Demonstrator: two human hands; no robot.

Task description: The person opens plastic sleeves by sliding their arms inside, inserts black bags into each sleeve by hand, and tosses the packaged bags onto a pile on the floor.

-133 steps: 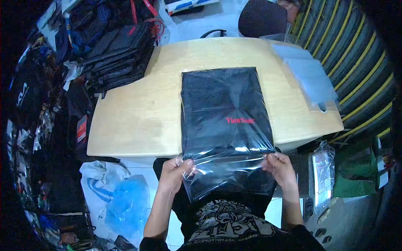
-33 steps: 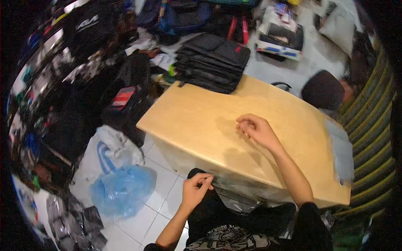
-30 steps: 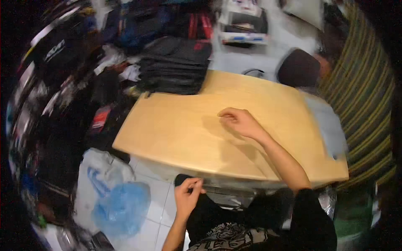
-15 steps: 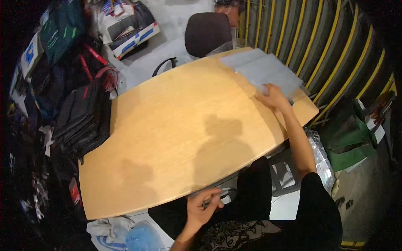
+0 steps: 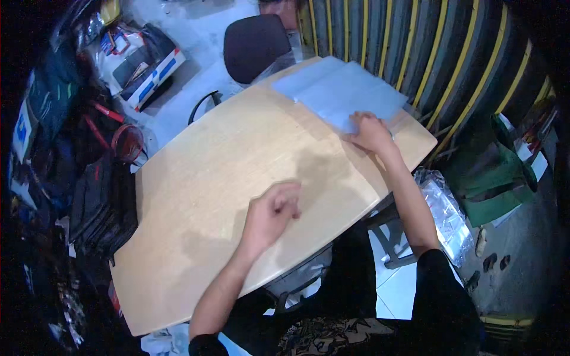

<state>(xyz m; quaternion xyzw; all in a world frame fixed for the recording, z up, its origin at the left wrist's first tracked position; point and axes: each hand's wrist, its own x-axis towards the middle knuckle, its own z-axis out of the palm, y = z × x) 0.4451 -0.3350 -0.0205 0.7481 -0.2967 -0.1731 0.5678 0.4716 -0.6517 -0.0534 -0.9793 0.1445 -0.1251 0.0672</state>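
A stack of clear, bluish plastic sheets or bags (image 5: 347,89) lies at the far right end of the pale wooden table (image 5: 202,178). My right hand (image 5: 372,132) is closed at the near edge of that stack, fingertips bent against the plastic. Over the table's near middle hangs my left hand (image 5: 272,215), its fingers loosely curled and apart. Nothing shows in it, and it is away from the plastic.
A pile of folded black cloth items (image 5: 104,207) stands against the table's left side. Behind the table are a dark chair (image 5: 258,47) and a filled box (image 5: 145,77). Yellow-edged ribbed panels (image 5: 409,53) rise beyond the right end; a green bag (image 5: 490,172) sits at right.
My left hand has risen from below the table's near edge to over the tabletop. My right hand remains at the plastic stack. The whole view has shifted, and its colour has turned bluer.
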